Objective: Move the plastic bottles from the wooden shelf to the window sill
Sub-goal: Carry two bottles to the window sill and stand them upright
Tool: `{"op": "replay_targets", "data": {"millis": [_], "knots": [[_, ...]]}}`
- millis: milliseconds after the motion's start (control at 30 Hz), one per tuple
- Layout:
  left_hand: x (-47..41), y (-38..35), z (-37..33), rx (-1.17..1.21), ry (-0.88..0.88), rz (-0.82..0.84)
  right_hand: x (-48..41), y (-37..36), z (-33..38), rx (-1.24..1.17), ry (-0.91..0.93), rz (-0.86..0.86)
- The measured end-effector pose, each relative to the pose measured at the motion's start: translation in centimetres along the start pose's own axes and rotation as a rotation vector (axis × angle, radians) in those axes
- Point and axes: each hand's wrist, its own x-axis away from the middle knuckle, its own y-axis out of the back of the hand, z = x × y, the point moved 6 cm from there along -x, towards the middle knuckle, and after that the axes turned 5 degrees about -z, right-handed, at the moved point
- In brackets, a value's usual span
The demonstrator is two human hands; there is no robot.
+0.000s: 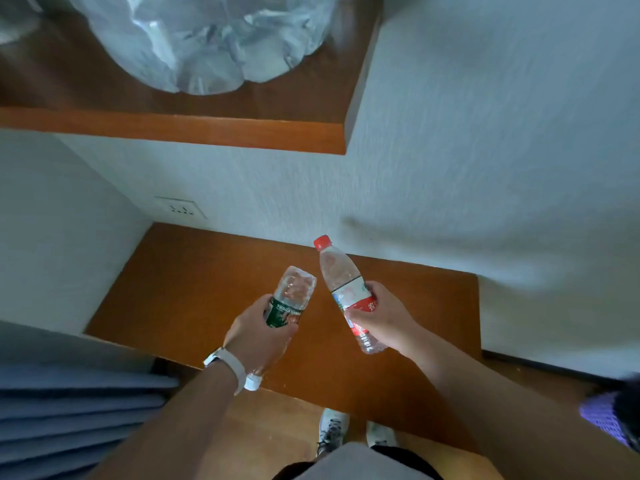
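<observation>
My left hand (258, 332) grips a clear plastic bottle with a green label (292, 296). That bottle points base away from me, and its white cap (252, 382) shows below my wrist. My right hand (379, 315) grips a second clear bottle with a red and white label (337, 271); its red cap (322, 242) points away from me. Both bottles hang in the air above the lower wooden shelf (194, 289), close together without touching. No window sill is in view.
An upper wooden shelf (173, 128) carries a crumpled clear plastic bag (207, 39). White walls enclose the shelves, with a power socket (180, 207) on the back wall. Grey-blue curtain folds (69, 420) hang at the lower left. My shoes (332, 427) stand on the wooden floor.
</observation>
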Motion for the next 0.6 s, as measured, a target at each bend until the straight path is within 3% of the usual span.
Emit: {"op": "replay_targets", "data": {"millis": [600], "knots": [[15.0,7.4,1.3,0.393,0.247,-0.570,7.1,-5.5,7.9,-0.003,0.333,0.382]]}}
